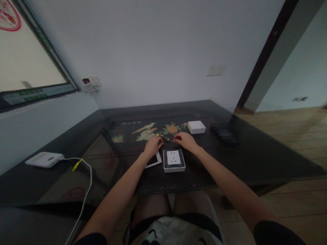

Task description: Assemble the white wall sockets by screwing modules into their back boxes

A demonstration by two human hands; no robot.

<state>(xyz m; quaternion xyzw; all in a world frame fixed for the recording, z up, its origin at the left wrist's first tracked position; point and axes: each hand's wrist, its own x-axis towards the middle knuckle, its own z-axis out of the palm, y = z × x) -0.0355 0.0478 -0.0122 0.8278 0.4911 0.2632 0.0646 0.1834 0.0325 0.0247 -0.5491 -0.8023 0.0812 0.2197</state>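
Note:
A screwdriver (166,139) with a yellow and black handle lies between my hands, its thin shaft pointing right. My left hand (152,145) is closed around the handle's left part. At the far end of the shaft, the fingertips of my right hand (186,140) are pinched together; whatever they hold there is too small to make out. Just below the hands sits a white socket box (174,160) with a dark inner frame and a white socket insert facing up. A white cover frame (154,160) lies flat left of it, partly hidden by my left forearm.
A closed white box (196,127) stands beyond my right hand, beside a blurred dark object (226,133). At left, a white device (45,159) trails a white cable (89,183) over the front edge of the dark table (260,153). Wall sockets (216,70) are behind.

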